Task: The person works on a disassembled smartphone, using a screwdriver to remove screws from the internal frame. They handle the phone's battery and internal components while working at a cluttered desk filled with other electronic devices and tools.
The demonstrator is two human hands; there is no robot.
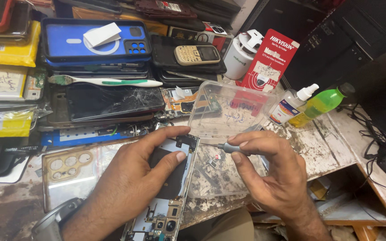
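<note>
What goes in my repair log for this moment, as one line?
left hand: steadies opened phone | right hand: holds small screwdriver, tip at phone's edge | behind: clear plastic box

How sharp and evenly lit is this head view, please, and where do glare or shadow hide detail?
In the head view, the left hand on the opened phone and the right hand holding the small screwdriver are sharp and evenly lit; glare streaks the cracked phone screen and clear plastic container; the dark right corner loses detail in shadow.
</note>
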